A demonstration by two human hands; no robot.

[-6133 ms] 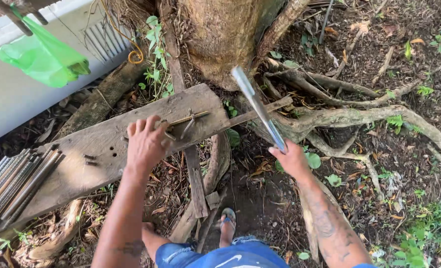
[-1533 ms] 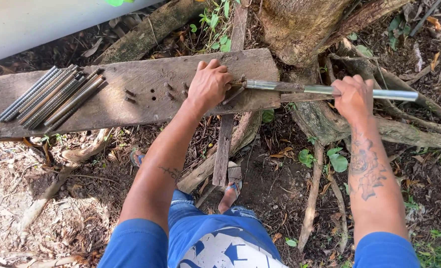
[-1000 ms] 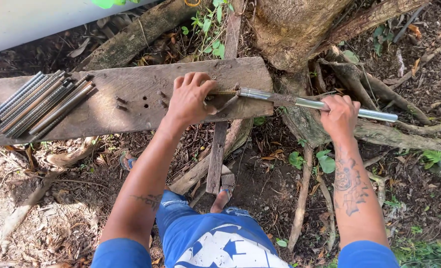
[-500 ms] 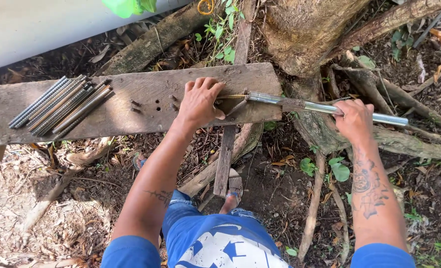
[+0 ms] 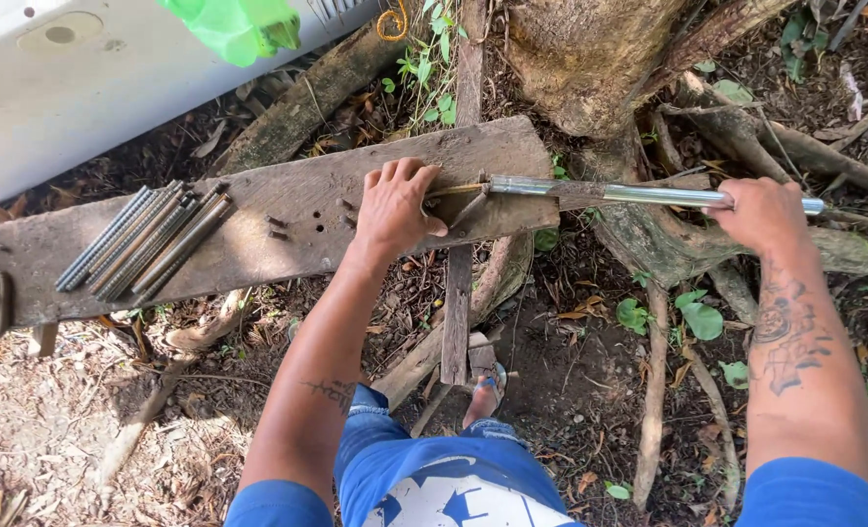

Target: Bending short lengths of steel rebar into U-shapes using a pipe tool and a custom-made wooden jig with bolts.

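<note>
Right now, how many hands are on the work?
2. The left hand presses on the wooden plank; the right hand grips the metal pipe out to the right.

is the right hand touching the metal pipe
Touching. The head view shows the right hand wrapped around the metal pipe near its far end, fingers closed over it.

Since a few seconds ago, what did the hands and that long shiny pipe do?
The right hand swung the metal pipe down from pointing up at the tree to lying level across the plank edge, and still grips its far end. The left hand stayed pressed on the plank by the pipe's near end. The bundle of rods did not move.
</note>
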